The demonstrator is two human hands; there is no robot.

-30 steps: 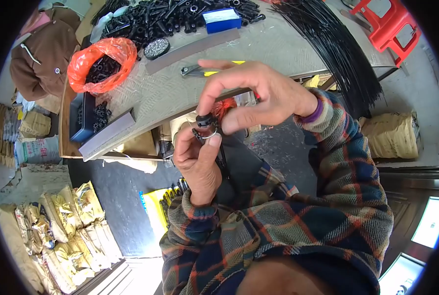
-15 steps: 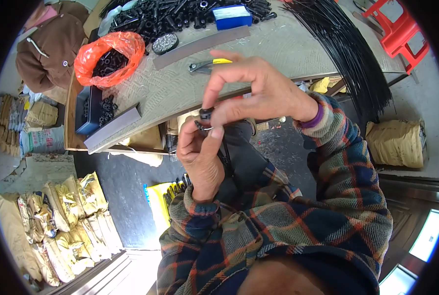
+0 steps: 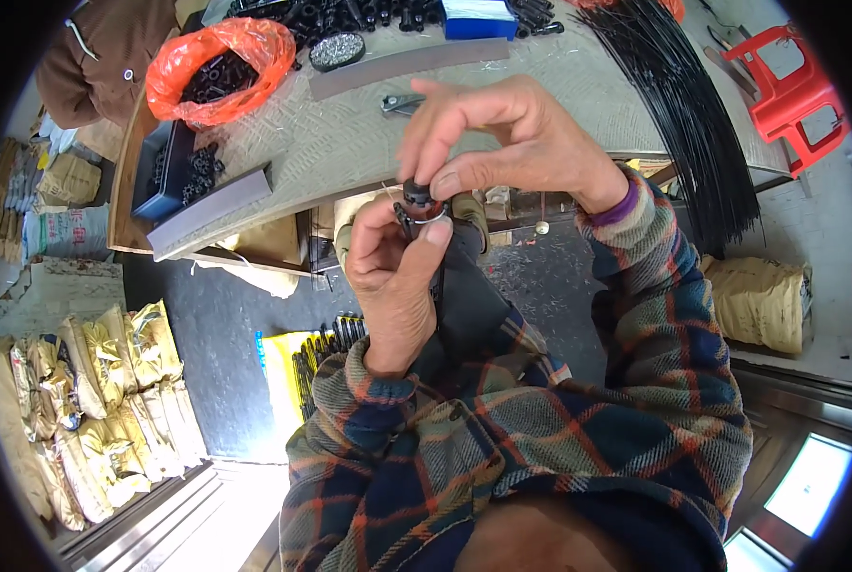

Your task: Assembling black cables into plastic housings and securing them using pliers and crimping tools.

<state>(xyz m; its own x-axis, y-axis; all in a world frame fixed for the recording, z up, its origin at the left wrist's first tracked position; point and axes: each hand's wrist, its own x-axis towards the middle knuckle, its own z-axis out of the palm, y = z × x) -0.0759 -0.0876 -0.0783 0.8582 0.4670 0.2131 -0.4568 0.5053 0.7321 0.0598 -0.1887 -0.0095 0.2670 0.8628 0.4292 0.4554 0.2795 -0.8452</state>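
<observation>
In front of my chest, my two hands meet over small black pieces. My left hand [image 3: 392, 296] pinches a thin black stem-like part [image 3: 405, 221] between thumb and fingers, and a fine pale wire or strand shows beside it. From above, the thumb and fingertips of my right hand [image 3: 526, 148] grip a small round black part [image 3: 416, 194] with notched edges, right against what the left hand holds. How the pieces join is hidden by the fingers. Pliers [image 3: 399, 103] lie on the table just beyond my right hand, their handles covered by it.
On the table [image 3: 316, 172] stand an orange plastic bag [image 3: 173, 81] of black parts, a blue bin [image 3: 159, 186], a dish of small metal bits [image 3: 337, 51], and a bundle of long black rods [image 3: 678, 105]. A red stool [image 3: 796, 100] is at right. Wrapped bundles [image 3: 111, 410] lie lower left.
My right fingers have closed in around the round black part, over the left hand's piece. The view has shifted, so the table sits higher in the picture.
</observation>
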